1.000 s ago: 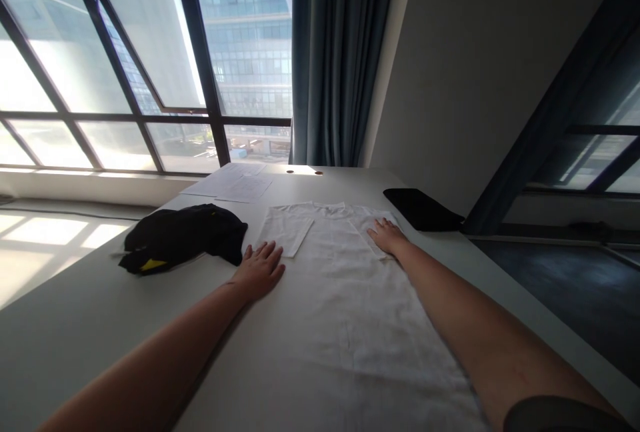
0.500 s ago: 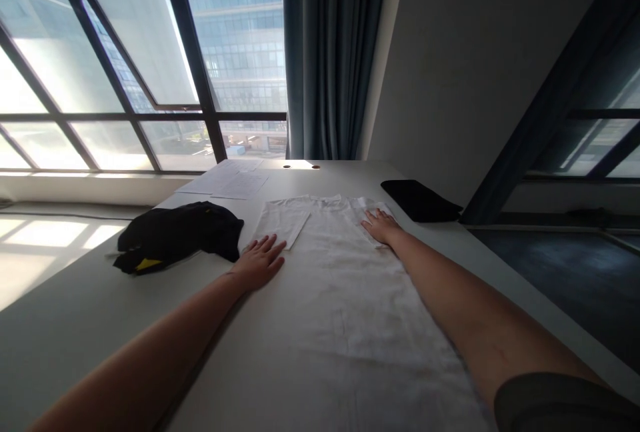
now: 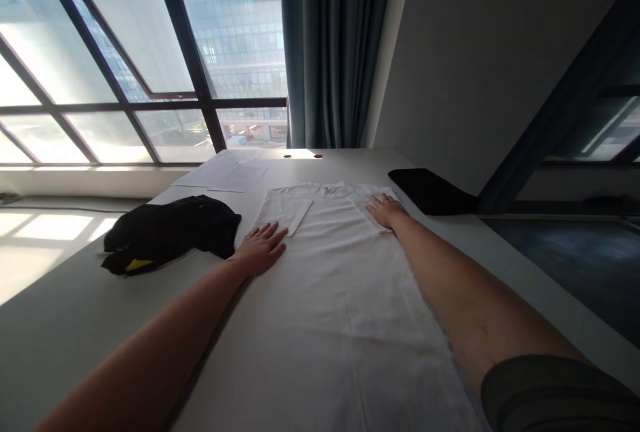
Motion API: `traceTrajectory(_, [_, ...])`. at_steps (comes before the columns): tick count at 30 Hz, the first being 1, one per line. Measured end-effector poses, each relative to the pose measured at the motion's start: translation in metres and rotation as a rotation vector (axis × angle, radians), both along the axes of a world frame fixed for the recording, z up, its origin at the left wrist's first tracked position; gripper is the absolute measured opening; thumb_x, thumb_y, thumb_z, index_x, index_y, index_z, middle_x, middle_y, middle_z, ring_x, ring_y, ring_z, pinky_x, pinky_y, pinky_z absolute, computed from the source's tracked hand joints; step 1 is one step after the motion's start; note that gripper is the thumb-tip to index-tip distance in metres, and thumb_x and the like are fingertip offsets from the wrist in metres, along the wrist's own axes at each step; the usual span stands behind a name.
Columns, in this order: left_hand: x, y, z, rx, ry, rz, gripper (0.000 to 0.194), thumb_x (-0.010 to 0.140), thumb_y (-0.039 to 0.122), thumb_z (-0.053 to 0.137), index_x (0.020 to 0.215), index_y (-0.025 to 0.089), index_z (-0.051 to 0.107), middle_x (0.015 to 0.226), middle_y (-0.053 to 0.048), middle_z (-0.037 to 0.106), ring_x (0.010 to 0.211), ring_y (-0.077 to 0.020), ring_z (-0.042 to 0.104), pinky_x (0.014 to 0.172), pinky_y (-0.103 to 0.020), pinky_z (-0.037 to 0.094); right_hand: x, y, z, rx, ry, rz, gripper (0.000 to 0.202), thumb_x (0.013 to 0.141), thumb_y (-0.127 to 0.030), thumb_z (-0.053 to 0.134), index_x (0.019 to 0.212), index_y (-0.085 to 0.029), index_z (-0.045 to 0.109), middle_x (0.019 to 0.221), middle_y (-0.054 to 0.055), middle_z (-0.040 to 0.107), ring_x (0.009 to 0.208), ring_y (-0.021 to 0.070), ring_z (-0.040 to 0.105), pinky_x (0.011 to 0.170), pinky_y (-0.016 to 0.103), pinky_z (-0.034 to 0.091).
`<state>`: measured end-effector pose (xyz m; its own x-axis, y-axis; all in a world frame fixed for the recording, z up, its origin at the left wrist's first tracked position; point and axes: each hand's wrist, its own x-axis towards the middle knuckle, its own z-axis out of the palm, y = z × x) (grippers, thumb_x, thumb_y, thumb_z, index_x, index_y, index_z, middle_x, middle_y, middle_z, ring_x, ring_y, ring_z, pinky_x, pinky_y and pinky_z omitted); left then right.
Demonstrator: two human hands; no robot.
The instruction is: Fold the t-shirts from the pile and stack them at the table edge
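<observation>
A white short-sleeved shirt (image 3: pixel 325 272) lies spread out on the white table (image 3: pixel 65 325), its collar toward the far end and both sleeves folded inward over the body. My left hand (image 3: pixel 260 249) rests flat with fingers spread at the shirt's left edge, just below the left sleeve. On the right sleeve lies my right hand (image 3: pixel 386 210), palm down and fingers apart. Light creases run across and down the middle of the shirt. The near end of the shirt runs out of view at the bottom.
A crumpled black cloth (image 3: pixel 170 229) with a yellow patch lies left of the shirt. Paper sheets (image 3: pixel 223 172) are at the table's far left. A flat black item (image 3: pixel 430 192) sits near the right edge. Beyond are a blue curtain (image 3: pixel 335 52) and windows.
The camera view has shifted slightly. Both hands stay flat on the shirt in nearly the same places, and the right sleeve's inner edge shows more clearly.
</observation>
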<state>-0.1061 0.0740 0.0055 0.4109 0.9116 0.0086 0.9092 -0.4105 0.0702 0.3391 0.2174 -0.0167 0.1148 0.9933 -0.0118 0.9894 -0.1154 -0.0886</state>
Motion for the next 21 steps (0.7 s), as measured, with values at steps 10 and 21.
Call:
traceTrajectory(10, [-0.006, -0.013, 0.008, 0.196, -0.006, 0.052, 0.057, 0.104, 0.05, 0.038, 0.155, 0.027, 0.05, 0.169, -0.007, 0.033, 0.157, -0.0295, 0.026, 0.129, -0.05, 0.011, -0.003, -0.04, 0.019, 0.313, 0.003, 0.165, 0.053, 0.107, -0.036, 0.029, 0.128, -0.012, 0.072, 0.141, 0.016, 0.062, 0.134, 0.0296, 0.052, 0.119, 0.039, 0.035])
traceTrajectory(21, [-0.095, -0.013, 0.023, 0.233, 0.036, 0.112, 0.048, 0.101, 0.04, 0.04, 0.141, 0.024, 0.063, 0.145, -0.009, 0.06, 0.13, -0.028, 0.056, 0.111, -0.04, 0.043, 0.114, -0.19, 0.0, 0.369, 0.135, 0.329, 0.06, 0.1, -0.053, 0.028, 0.145, -0.029, 0.059, 0.156, 0.008, 0.051, 0.147, 0.0291, 0.043, 0.123, 0.049, 0.035])
